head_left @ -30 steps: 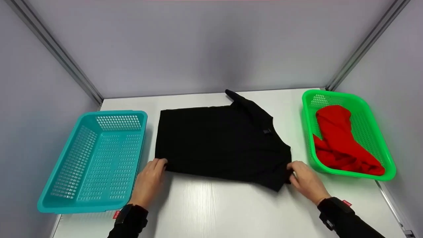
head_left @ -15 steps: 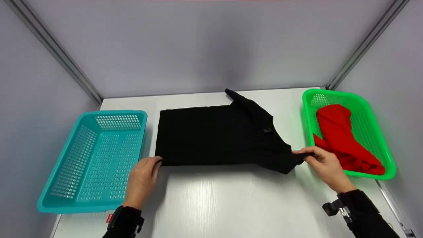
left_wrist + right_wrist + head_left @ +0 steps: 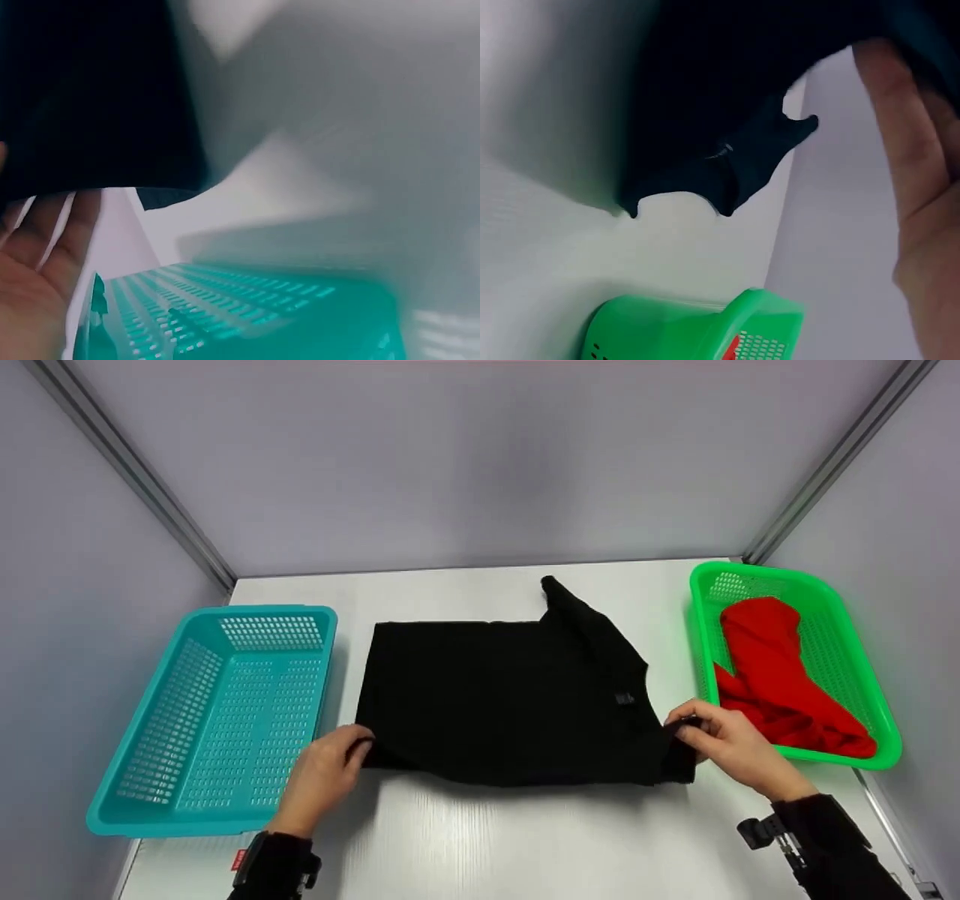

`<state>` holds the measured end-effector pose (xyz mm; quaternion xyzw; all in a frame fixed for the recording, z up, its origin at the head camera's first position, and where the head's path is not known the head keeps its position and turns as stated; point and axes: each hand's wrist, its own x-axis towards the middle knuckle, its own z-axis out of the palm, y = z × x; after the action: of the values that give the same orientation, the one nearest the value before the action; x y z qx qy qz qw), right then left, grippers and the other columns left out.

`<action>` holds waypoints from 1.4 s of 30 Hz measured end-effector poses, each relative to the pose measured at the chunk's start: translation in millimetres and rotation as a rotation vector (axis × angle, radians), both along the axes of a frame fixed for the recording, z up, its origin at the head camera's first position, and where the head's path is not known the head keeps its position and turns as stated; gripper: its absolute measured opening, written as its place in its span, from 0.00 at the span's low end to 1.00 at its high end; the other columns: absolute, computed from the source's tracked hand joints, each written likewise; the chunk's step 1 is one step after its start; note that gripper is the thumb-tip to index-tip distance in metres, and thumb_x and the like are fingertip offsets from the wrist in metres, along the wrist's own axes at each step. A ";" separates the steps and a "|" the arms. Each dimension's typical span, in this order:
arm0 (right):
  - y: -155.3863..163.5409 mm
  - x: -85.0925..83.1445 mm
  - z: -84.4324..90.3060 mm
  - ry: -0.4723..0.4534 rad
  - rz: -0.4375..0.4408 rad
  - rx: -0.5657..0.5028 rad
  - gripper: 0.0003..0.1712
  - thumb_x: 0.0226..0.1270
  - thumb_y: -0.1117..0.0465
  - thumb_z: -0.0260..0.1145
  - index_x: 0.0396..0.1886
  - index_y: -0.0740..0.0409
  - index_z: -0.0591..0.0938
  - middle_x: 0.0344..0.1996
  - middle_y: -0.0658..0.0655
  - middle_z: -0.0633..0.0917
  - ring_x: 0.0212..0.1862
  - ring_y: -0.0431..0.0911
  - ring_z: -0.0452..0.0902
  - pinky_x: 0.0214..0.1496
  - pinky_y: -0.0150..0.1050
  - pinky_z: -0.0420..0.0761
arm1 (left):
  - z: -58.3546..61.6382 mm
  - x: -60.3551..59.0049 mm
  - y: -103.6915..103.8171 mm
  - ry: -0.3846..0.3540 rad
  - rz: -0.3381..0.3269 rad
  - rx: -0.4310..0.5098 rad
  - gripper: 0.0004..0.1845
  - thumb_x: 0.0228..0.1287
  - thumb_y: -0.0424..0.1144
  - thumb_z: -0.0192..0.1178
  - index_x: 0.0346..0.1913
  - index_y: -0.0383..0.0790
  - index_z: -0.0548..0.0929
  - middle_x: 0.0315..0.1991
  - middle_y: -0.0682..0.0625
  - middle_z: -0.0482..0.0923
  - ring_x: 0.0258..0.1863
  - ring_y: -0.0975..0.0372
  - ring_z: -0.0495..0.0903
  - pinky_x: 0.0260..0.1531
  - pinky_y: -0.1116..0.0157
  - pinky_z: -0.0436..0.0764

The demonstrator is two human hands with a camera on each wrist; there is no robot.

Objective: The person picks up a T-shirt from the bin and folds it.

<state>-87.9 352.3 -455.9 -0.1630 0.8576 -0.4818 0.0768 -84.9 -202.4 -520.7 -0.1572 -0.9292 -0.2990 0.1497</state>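
A black T-shirt (image 3: 495, 697) lies sideways on the white table, its hem to the left and its neckline with a small label to the right. One sleeve juts out at the far side. At the near hem corner my left hand (image 3: 324, 769) pinches the cloth between thumb and fingers. My right hand (image 3: 739, 746) pinches the near shoulder area, the sleeve hanging below it. The near edge sags slightly between both hands. In the left wrist view, fingers (image 3: 71, 240) show beneath the dark cloth; the right wrist view shows fingers (image 3: 904, 127) behind it.
To the left stands a teal plastic basket (image 3: 326, 660) with nothing in it. A green basket (image 3: 862, 675) at the right holds a crumpled red cloth (image 3: 772, 675). Grey panels (image 3: 487, 465) enclose the table's back and sides.
My right hand has moved right and slightly up, taking the near shoulder with it, then turned the cloth. The whole shirt has shifted toward me and a little right; its near edge is now lifted.
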 end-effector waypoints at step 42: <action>-55.5 -66.3 -77.0 0.182 -0.353 0.358 0.08 0.64 0.72 0.61 0.38 0.61 0.84 0.30 0.60 0.88 0.35 0.58 0.84 0.43 0.52 0.79 | -43.0 -54.8 47.6 -0.187 0.102 -0.357 0.07 0.66 0.27 0.65 0.45 0.32 0.81 0.39 0.38 0.79 0.36 0.45 0.79 0.31 0.48 0.83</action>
<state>-154.2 296.8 -532.9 -0.0374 0.9476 -0.3119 -0.0581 -139.6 -154.8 -563.7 -0.1055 -0.9841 -0.1350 0.0477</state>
